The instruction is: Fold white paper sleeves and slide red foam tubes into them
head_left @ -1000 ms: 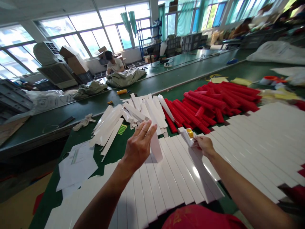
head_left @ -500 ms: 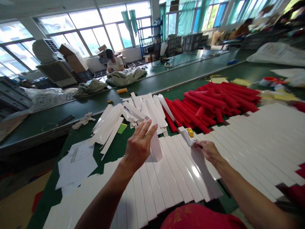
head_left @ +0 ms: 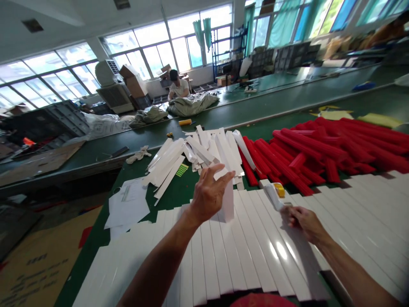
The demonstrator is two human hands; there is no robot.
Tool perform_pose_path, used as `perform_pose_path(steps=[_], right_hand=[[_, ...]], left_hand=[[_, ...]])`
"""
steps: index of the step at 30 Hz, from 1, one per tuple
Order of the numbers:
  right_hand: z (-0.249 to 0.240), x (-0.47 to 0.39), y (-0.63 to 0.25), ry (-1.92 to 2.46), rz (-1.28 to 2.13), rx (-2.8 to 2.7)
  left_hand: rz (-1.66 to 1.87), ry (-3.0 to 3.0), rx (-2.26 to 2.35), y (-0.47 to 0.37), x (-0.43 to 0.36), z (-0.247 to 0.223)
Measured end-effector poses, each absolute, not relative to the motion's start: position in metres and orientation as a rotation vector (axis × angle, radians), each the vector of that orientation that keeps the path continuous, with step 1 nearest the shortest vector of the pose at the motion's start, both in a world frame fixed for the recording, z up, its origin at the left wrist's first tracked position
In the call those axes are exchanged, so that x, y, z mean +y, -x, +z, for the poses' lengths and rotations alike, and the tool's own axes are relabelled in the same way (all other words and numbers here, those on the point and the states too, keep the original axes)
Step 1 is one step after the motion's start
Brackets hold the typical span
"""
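My left hand (head_left: 209, 194) grips the upper part of a white strip (head_left: 228, 202) that stands upright over the row of white flat boxes (head_left: 223, 251). Its thumb and fingers curve round the strip's top edge. My right hand (head_left: 302, 219) is closed at the near end of a white tape dispenser (head_left: 274, 194) with a yellow core, which is over the same row. Beyond the hands lie a loose pile of white strips (head_left: 168, 166) and a heap of red ribbed tubes (head_left: 287, 157).
Printed papers (head_left: 128, 204), a green sticker sheet (head_left: 182, 170) and a white glove (head_left: 139, 154) lie to the left. Across the far bench (head_left: 268, 102) a person (head_left: 179, 86) sits behind grey-green sacks (head_left: 191, 105).
The view has swung left, so the bench items appear further right. My left fingers have bent more around the white strip; my right hand stays at the dispenser.
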State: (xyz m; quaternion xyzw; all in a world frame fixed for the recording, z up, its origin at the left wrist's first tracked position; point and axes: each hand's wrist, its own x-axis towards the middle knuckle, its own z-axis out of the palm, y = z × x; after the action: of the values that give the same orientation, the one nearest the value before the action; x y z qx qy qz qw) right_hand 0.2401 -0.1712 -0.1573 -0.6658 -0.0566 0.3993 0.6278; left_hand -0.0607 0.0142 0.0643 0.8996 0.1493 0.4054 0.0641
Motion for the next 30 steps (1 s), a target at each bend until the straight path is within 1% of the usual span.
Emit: perform_pose_path(steps=[5,10,12,15,18,20,22,25,30], right_hand=[[-0.152,-0.166,-0.237,1.479,0.935,-0.098],[-0.149,-0.167,-0.225,1.553,0.934,-0.066],[-0.141,-0.164,-0.209,1.577,0.949,-0.082],[-0.099,-0.153,-0.172,1.477,1.028,-0.233],[-0.027,-0.136,-0.135,1.216,1.069,-0.542],[0.021,-0.124,-0.119,1.125,1.048,-0.685],[0.057,-0.113,-0.108,1.077,1.014,-0.777],[0.080,-0.097,-0.098,1.083,0.957,-0.848],[0.082,-0.083,-0.089,1.149,0.878,-0.869]], left_hand=[[1.184,-2.644,0.444,0.056,0.013,0.065],[1.170,-2.616,0.458,0.057,0.012,0.067],[1.164,-2.606,0.489,0.058,0.012,0.066],[1.141,-2.609,0.513,0.058,0.012,0.065],[1.168,-2.649,0.523,0.054,0.010,0.064],[1.205,-2.663,0.516,0.049,0.008,0.065],[1.246,-2.643,0.523,0.045,0.004,0.065],[1.291,-2.578,0.572,0.042,-0.001,0.063],[1.319,-2.540,0.585,0.038,-0.007,0.054]])
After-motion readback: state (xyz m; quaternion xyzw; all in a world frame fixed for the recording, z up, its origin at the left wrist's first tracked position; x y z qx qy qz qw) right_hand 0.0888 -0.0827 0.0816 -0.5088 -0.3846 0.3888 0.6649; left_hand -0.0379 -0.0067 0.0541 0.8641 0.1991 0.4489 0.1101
